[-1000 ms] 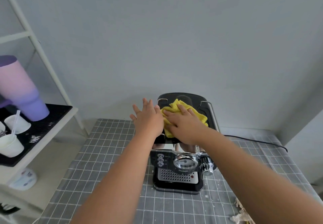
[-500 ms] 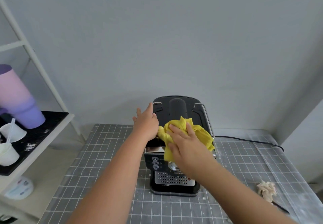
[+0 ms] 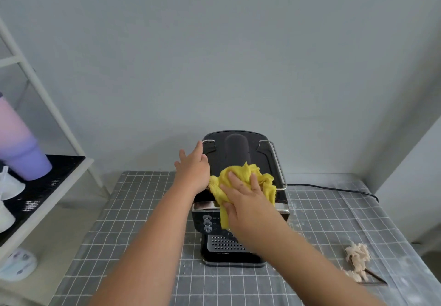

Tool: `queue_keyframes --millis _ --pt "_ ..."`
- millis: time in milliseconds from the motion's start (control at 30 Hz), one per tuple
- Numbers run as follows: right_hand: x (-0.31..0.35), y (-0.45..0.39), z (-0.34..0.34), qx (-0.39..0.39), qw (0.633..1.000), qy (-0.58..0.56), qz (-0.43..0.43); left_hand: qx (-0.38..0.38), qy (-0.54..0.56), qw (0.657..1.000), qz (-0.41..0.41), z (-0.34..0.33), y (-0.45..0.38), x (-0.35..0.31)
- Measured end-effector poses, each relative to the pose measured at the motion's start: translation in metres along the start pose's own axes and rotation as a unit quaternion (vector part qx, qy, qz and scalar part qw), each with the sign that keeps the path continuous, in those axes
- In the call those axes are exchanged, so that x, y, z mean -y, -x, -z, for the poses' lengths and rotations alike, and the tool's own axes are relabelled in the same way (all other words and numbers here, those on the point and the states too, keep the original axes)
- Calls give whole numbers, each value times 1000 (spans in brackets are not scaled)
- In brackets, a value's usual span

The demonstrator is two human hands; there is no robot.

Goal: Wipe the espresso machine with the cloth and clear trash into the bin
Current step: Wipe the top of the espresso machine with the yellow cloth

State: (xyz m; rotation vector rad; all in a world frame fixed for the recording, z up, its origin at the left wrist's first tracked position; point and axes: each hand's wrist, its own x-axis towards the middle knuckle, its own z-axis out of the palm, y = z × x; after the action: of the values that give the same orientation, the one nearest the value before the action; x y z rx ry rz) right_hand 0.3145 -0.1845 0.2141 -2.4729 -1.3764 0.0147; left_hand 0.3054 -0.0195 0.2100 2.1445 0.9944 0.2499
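A black espresso machine (image 3: 238,148) with a chrome rail and a perforated drip tray stands on a grey grid-patterned table (image 3: 133,234). A crumpled yellow cloth (image 3: 241,174) lies over the machine's front top edge and hangs down its face. My right hand (image 3: 243,200) presses flat on the cloth with fingers spread. My left hand (image 3: 193,169) rests against the machine's left side, fingers apart, holding nothing. A crumpled beige scrap of trash (image 3: 358,258) lies on the table to the right. No bin is in view.
A black power cord (image 3: 334,189) runs from the machine to the right along the table. At left stands a white shelf (image 3: 45,196) with a black mat, a purple tumbler (image 3: 19,148) and white cups (image 3: 9,186). Crumbs and white dust dot the table.
My right hand has dragged the cloth from the machine's top rear toward its front edge and down the face. My left hand stays at the machine's left side. The view has tilted, showing the trash scrap.
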Motion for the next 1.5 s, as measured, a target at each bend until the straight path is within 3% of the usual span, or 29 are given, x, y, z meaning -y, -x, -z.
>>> queue_keyframes --millis 67,133,200,300,433,533,600,733,967,1033,1167,1333,1500 --pt "-1 27 -6 -87 995 -27 37 4 -3 1000 -6 -1 -1 0" --pt "-14 50 -16 -67 993 -95 11 -7 -12 1000 -11 0 0 -1" --pt "-35 66 -27 -77 982 -170 -7 -53 -92 993 -53 0 2 -4" --pt "-64 77 -33 -144 944 -294 -44 -114 -193 956 -191 -11 16 -24" --pt "-83 72 -37 -145 864 -480 -45 -115 -160 939 -283 -28 36 -54" --pt "-91 58 -31 -166 780 -600 -63 -213 -66 949 -223 -10 20 -41" --pt "-98 46 -28 -190 733 -645 -100 -227 -56 962 -141 0 6 -19" --pt "-116 19 -32 -200 691 -678 -148 -113 -74 990 -29 -6 -8 4" --pt "-126 -13 -28 -179 585 -768 -190 -69 -124 988 -54 -9 -12 -4" --pt "-130 -24 -27 -186 594 -753 -212 -64 -133 987 -66 -9 -9 -6" --pt "-134 -52 -19 -193 653 -693 -235 -63 -146 984 -84 -7 -9 -9" --pt "-146 -82 -19 -177 695 -654 -240 -51 -141 985 -81 -9 -16 -2" --pt "-148 -92 -19 -190 691 -655 -241 -50 -123 987 -88 -12 -23 3"
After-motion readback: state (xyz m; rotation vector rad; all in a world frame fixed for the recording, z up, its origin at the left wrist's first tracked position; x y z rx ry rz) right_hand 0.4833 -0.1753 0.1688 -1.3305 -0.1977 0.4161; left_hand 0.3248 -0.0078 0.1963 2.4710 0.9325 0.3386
